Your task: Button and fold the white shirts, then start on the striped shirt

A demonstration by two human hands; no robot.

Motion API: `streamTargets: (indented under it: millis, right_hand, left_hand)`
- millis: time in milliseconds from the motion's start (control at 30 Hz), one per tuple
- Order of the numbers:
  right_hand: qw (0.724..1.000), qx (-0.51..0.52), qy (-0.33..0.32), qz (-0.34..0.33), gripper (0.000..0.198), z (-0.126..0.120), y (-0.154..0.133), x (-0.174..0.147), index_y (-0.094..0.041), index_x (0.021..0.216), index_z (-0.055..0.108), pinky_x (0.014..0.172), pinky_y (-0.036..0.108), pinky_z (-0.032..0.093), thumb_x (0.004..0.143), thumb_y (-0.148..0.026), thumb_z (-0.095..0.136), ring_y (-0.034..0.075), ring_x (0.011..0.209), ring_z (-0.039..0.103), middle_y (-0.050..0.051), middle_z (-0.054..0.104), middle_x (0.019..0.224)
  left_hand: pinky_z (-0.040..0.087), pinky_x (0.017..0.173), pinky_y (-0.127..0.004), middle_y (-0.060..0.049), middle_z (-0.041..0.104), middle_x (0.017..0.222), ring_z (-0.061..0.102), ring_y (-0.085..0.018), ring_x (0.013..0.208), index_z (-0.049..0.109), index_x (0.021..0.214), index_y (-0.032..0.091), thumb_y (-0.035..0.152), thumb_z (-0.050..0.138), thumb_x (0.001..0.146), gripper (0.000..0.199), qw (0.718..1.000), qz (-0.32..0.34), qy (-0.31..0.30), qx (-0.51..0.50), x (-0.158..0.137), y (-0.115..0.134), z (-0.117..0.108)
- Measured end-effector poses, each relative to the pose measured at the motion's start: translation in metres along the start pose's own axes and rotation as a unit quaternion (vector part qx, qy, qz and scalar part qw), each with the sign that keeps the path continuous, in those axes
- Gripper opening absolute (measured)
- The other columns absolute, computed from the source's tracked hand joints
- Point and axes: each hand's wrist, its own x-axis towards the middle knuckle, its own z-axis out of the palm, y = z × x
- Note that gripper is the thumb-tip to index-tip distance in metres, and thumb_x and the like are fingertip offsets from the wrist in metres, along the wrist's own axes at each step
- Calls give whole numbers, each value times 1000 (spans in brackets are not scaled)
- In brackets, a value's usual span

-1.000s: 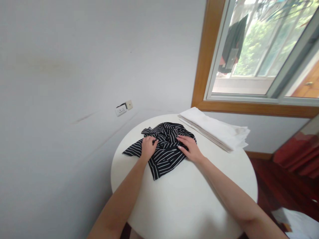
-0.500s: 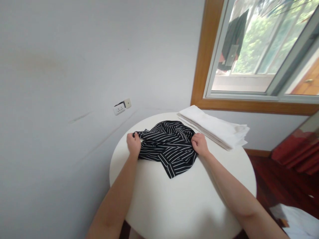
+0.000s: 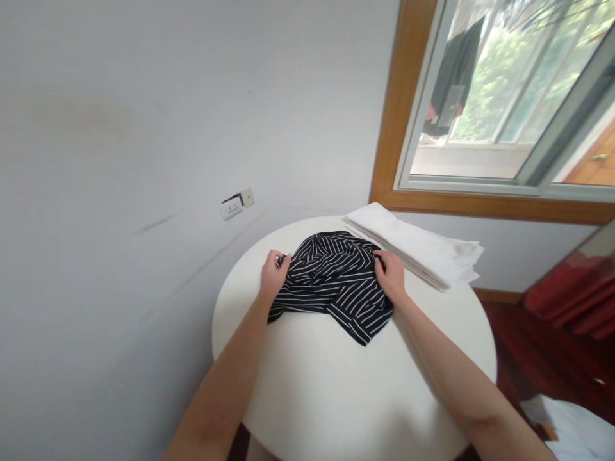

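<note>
A black shirt with white stripes [image 3: 331,275] lies bunched on the round white table [image 3: 307,384]. One flat corner of it, perhaps a sleeve end, points toward me. At the shirt's left edge, my left hand [image 3: 275,276] pinches a fold between thumb and fingers. My right hand [image 3: 390,275] grips the cloth at the right edge, its fingertips partly hidden in the folds. Much of the garment is crumpled, so its full shape does not show.
A stack of folded white sheets [image 3: 418,246] lies at the table's back right. Behind the table is a pale wall with a socket [image 3: 231,208]. A wood-framed window [image 3: 384,160] is at right, with a red curtain [image 3: 571,288] below. Something white [image 3: 571,422] sits lower right.
My left hand has moved right and holds a different part of the shirt's left edge. The shirt's near corner has shifted right. My right hand has moved slightly right.
</note>
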Motion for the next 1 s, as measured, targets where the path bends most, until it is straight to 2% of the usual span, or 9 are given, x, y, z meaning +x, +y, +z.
streamTargets:
  millis: [100, 167, 267, 367, 467, 633, 767, 867, 1000]
  right_hand:
    - [995, -15, -60, -77, 36, -1, -22, -5, -25, 123, 57, 104, 47, 25, 91, -36, 46, 26, 116, 48, 7, 59, 126]
    - [987, -25, -104, -120, 41, 2, -32, -9, -28, 129, 53, 109, 49, 18, 90, -42, 50, 26, 118, 48, 7, 58, 129]
    - [975, -32, -170, -142, 43, 6, -35, -12, -31, 129, 54, 109, 51, 15, 88, -45, 54, 25, 107, 54, 6, 66, 113]
    - [967, -17, -202, -154, 29, 7, -31, -11, -31, 114, 64, 107, 49, 21, 89, -37, 54, 24, 100, 55, 5, 69, 99]
    - [964, 38, -192, -182, 20, 4, -32, -9, -28, 98, 69, 105, 46, 26, 87, -30, 52, 22, 100, 56, 4, 69, 98]
    - [965, 137, -144, -170, 23, -3, -37, -7, -24, 89, 66, 104, 45, 31, 83, -25, 44, 22, 101, 58, 4, 69, 99]
    - [979, 93, -118, -139, 23, -11, -26, -5, -24, 80, 65, 105, 46, 28, 80, -27, 42, 22, 88, 58, 3, 66, 84]
    - [989, 30, -86, -114, 22, -19, -19, -2, -24, 79, 65, 105, 47, 26, 84, -32, 45, 22, 84, 55, 4, 62, 77]
    - [985, 5, -100, -142, 25, -25, -33, -3, -26, 100, 68, 108, 48, 21, 87, -35, 48, 24, 97, 53, 5, 66, 92]
  left_hand:
    - [44, 74, -25, 3, 58, 77, 58, -15, 75, 50, 86, 24, 51, 50, 84, 27, 998, 28, -46, -19, -6, 16, 1]
    - [45, 76, -25, 2, 62, 78, 59, -16, 78, 52, 85, 24, 52, 47, 86, 29, 996, 46, -76, -21, -8, 25, -2]
    - [45, 79, -27, -1, 66, 82, 61, -17, 81, 58, 81, 23, 50, 34, 92, 38, 992, 63, -104, -24, -9, 30, -8]
    - [45, 79, -29, -2, 67, 75, 62, -18, 77, 63, 73, 21, 49, 23, 95, 53, 993, 60, -106, -15, -7, 25, -14]
    - [45, 76, -28, -1, 67, 69, 63, -18, 73, 65, 68, 21, 51, 22, 95, 59, 994, 41, -96, 20, -4, 14, -18]
    - [44, 71, -26, 0, 68, 66, 63, -17, 70, 65, 65, 24, 50, 22, 95, 59, 996, 3, -80, 46, 0, -2, -18]
    - [43, 64, -24, 1, 69, 67, 62, -15, 63, 64, 71, 24, 52, 32, 92, 48, 994, 4, -90, 60, -1, -4, -14]
    - [42, 64, -25, 0, 71, 72, 63, -16, 67, 64, 73, 25, 51, 35, 91, 44, 991, 28, -91, 98, -3, -3, -11]
    - [45, 71, -28, -2, 72, 86, 63, -18, 81, 67, 85, 26, 46, 37, 91, 37, 984, 83, -101, 120, -2, -6, -4]
